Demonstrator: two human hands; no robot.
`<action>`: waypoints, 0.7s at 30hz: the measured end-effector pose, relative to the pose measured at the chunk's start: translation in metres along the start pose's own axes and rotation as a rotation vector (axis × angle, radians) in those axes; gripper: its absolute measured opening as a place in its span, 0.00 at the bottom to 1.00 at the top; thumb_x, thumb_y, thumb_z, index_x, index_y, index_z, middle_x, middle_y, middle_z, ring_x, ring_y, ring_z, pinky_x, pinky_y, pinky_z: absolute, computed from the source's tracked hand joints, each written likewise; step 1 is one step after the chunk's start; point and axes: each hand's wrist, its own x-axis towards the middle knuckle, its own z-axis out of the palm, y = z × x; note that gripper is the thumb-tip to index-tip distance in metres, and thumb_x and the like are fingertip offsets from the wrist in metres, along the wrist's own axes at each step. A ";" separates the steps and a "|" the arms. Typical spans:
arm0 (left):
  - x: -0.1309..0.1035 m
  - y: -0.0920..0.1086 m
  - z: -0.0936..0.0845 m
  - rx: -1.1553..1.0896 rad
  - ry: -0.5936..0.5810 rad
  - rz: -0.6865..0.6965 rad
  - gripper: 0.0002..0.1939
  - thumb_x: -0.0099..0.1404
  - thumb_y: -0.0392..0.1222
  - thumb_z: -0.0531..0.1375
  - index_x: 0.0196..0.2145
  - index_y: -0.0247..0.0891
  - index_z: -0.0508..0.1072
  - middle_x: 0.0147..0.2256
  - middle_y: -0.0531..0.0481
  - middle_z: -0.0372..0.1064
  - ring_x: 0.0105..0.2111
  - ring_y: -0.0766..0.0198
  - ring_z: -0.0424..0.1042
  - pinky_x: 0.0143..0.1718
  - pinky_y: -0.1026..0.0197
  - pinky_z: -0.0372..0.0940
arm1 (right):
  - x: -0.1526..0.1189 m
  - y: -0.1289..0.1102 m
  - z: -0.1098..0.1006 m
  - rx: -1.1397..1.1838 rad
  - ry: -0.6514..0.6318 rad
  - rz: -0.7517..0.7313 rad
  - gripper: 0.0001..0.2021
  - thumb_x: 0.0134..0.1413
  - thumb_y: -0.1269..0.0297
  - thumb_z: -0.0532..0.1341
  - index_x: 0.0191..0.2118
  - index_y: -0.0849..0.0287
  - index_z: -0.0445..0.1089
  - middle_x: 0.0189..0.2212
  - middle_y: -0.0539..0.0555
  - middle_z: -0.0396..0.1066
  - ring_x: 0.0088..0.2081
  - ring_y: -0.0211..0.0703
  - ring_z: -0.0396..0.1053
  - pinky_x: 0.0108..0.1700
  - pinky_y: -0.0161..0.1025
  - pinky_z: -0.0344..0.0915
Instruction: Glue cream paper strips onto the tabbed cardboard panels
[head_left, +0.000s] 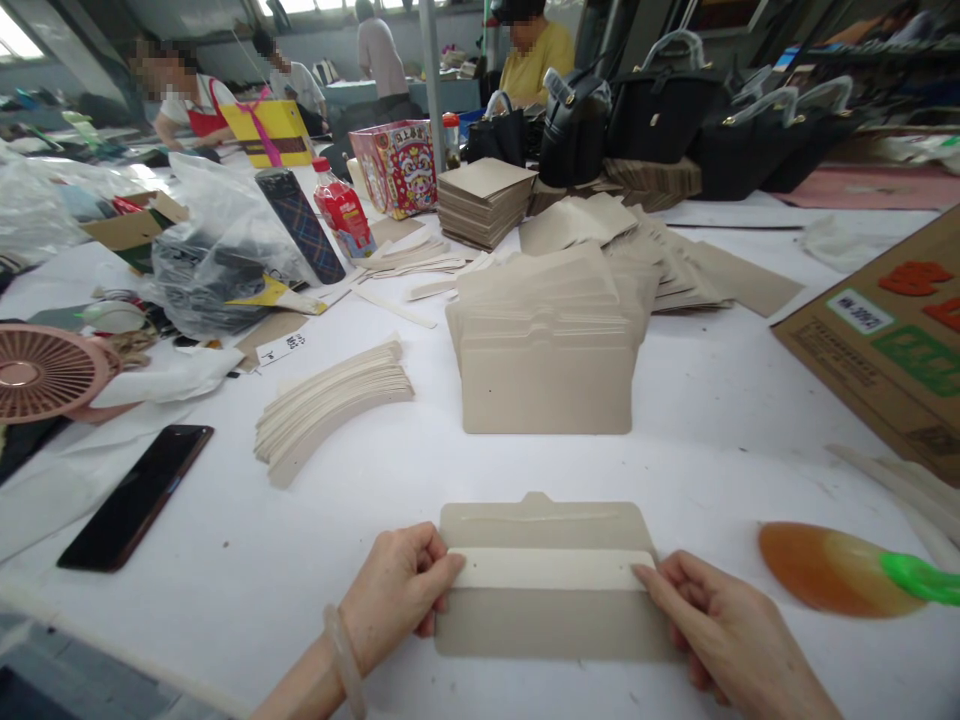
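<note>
Before me on the white table lies a grey-beige cardboard panel (547, 625) with a small tab on its far edge. Across it runs a pale cardboard strip (551, 570) with a small hole near each end. My left hand (401, 580) pinches the strip's left end, thumb on top. At the other end, my right hand (709, 615) pinches the strip with thumb and curled fingers. Whether the fingers also grip the panel beneath is hidden. Beyond the panel stands a spread stack of similar panels (547, 385). A fanned pile of pale strips (337, 400) lies to its left.
A phone (135, 500) and a pink fan (49, 375) lie at left. An orange-brown blade with a green handle (840, 570) is at right, near a cardboard carton (885, 340). Behind are a red bottle (341, 210), black handbags (660, 115) and several people.
</note>
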 end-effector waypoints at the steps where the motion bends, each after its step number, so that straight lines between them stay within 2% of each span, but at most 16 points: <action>1: 0.000 0.000 0.000 0.004 0.001 0.002 0.14 0.58 0.50 0.56 0.22 0.39 0.61 0.14 0.59 0.65 0.10 0.72 0.61 0.11 0.70 0.52 | 0.000 0.001 0.000 -0.002 0.000 -0.005 0.20 0.49 0.42 0.51 0.22 0.55 0.58 0.11 0.44 0.60 0.10 0.34 0.58 0.10 0.28 0.52; 21: -0.001 0.005 0.000 0.080 0.013 0.018 0.14 0.58 0.50 0.54 0.22 0.40 0.60 0.14 0.59 0.64 0.11 0.70 0.62 0.12 0.69 0.52 | -0.003 -0.003 0.000 -0.001 0.020 -0.017 0.19 0.51 0.45 0.51 0.22 0.55 0.57 0.09 0.43 0.57 0.09 0.33 0.58 0.10 0.27 0.51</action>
